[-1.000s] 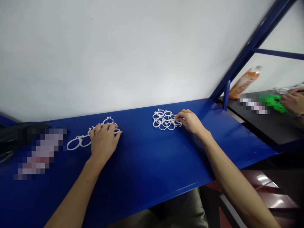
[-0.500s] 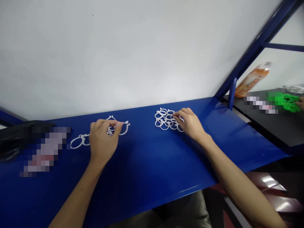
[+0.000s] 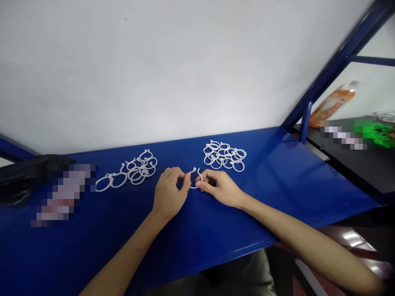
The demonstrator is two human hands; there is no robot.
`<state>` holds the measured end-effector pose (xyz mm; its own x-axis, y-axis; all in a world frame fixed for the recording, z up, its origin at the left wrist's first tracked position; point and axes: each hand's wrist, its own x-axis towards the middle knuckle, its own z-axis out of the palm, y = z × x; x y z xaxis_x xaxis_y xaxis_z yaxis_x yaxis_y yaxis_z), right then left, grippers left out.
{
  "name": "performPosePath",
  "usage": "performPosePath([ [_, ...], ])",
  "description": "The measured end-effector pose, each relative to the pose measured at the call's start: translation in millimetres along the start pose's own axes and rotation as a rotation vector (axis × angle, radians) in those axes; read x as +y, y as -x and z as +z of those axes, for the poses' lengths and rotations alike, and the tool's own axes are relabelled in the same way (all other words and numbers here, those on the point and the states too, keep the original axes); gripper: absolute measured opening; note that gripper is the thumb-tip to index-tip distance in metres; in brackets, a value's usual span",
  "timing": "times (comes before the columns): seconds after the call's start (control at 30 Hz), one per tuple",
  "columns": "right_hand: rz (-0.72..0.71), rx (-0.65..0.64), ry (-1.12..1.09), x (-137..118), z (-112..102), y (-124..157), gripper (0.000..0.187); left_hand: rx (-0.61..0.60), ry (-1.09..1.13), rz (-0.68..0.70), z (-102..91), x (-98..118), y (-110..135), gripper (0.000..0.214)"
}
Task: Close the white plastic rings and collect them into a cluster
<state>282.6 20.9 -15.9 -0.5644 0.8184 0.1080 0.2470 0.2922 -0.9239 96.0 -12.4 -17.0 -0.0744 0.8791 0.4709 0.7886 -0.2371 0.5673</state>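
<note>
rings [image 3: 194, 188]: smooth plastic | tabletop [image 3: 197, 226]: smooth, glossy | wall [image 3: 185, 74]: matt

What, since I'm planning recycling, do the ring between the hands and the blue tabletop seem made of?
Ring: probably plastic, smooth; it is thin and evenly white. Blue tabletop: perhaps painted metal, fairly glossy; its front edge catches a pale streak.

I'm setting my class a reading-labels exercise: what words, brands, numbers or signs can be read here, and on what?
No text can be read with certainty.
Orange bottle: label lettering, too blurred to read.
Pale strip at left: pixelated, unreadable.
Pale strip at right: pixelated, unreadable.
White ring held by left hand and right hand: no lettering visible.
</note>
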Motion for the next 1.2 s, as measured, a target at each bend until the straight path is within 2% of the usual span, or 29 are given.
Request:
performPosePath([
  [0.07,0.005,0.047,-0.023,2.9,-0.5,-1.1,0.027,-0.055,-0.002,0.071,1.6,2.7,2.4,0.026],
  [0.13,-0.025,0.098,0.032,4.4,-2.5,-1.7,0.026,-0.144,0.031,0.067,1.3,4.6,3.9,0.025],
  [0.23,-0.15,0.119,0.207,4.1,-5.6,-1.1,0.024,-0.275,0.146,-0.049,-0.9,5.0,3.9,0.027],
  [0.33,-0.277,0.063,0.346,4.1,-6.1,1.1,0.026,-0.375,0.296,-0.155,-2.9,2.8,2.9,0.03],
  [0.47,-0.365,-0.042,0.503,6.7,-4.5,5.4,0.028,-0.38,0.422,-0.185,-4.7,1.8,3.3,0.024],
  [0.6,-0.444,-0.048,0.702,8.3,-4.3,10.5,0.027,-0.339,0.395,-0.105,-7.5,3.5,4.9,0.019],
  [0.73,-0.519,-0.071,0.845,7.6,-4.2,12.8,0.027,-0.361,0.418,-0.072,-9.6,0.4,5.1,0.016],
  [0.83,-0.489,-0.053,0.809,5.7,-4.1,10.1,0.024,-0.342,0.42,-0.065,-9.4,-3.6,3.8,0.016],
  [1.03,-0.414,0.097,0.464,4.5,-11.8,-0.2,0.02,-0.257,0.352,-0.082,-7.5,-5.7,2.0,0.016],
  [1.13,-0.338,0.12,0.56,5.1,-27.2,-3.7,0.015,-0.248,0.309,-0.04,-5.5,-5.8,3.1,0.018],
  [1.2,-0.194,0.195,0.711,4.7,-43.7,-4.5,0.014,-0.237,0.264,-0.013,-4.2,-7.0,4.0,0.019],
])
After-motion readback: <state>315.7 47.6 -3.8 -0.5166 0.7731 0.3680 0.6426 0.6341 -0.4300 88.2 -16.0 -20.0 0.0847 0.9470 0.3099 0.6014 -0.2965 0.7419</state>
